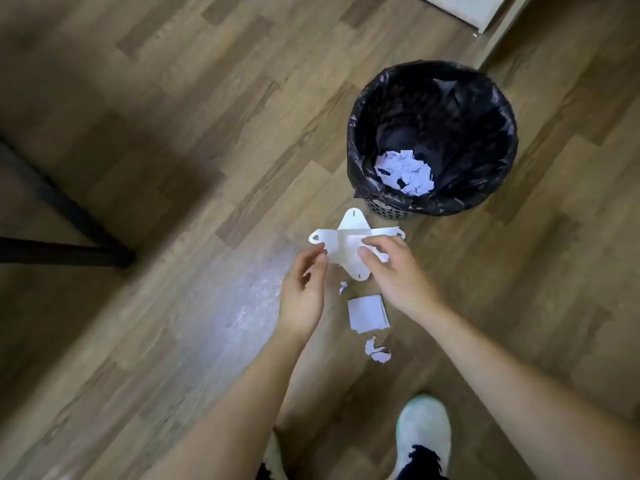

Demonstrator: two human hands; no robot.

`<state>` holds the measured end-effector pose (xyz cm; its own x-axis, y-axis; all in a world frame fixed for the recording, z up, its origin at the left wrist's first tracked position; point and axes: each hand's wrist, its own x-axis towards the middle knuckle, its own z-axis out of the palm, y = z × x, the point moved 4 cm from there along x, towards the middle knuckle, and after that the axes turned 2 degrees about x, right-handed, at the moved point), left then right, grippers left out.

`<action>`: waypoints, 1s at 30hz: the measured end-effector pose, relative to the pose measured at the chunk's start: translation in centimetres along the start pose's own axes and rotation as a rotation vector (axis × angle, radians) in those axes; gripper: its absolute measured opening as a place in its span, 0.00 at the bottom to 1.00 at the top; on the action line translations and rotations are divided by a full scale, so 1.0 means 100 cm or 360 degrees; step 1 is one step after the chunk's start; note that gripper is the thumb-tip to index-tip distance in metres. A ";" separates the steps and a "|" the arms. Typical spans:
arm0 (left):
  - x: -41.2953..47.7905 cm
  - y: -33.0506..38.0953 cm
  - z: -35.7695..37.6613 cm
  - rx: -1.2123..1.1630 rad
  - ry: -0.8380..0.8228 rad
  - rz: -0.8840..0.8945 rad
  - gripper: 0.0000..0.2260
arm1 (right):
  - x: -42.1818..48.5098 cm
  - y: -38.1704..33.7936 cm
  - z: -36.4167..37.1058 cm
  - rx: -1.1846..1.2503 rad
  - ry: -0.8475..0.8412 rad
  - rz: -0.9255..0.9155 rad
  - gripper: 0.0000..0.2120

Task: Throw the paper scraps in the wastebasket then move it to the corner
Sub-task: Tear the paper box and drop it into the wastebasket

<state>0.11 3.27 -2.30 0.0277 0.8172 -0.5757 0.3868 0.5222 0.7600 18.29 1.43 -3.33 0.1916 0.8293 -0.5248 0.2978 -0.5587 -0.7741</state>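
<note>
Your shoe [423, 434] stands nearest; both your left hand [304, 289] and right hand [391, 271] pinch a white cut-out sheet [349, 242] beside the wastebasket [433, 140].

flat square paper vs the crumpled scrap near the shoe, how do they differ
The flat square paper lies smooth with straight edges; the crumpled scrap is wadded and ragged. The square paper is clearly larger than the scrap. The square paper lies nearer the wastebasket, just below the right hand; the scrap lies closer to the shoe. Both are white and lie on the floor, not yet thrown in.
</note>
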 end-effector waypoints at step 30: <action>-0.033 0.091 -0.009 0.0095 0.0140 0.0241 0.16 | -0.042 -0.083 -0.032 0.0117 0.0347 0.0115 0.07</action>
<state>2.71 5.53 6.79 0.0101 0.9050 -0.4253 0.4384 0.3783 0.8153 18.04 2.63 6.42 0.4095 0.7650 -0.4971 0.2085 -0.6089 -0.7653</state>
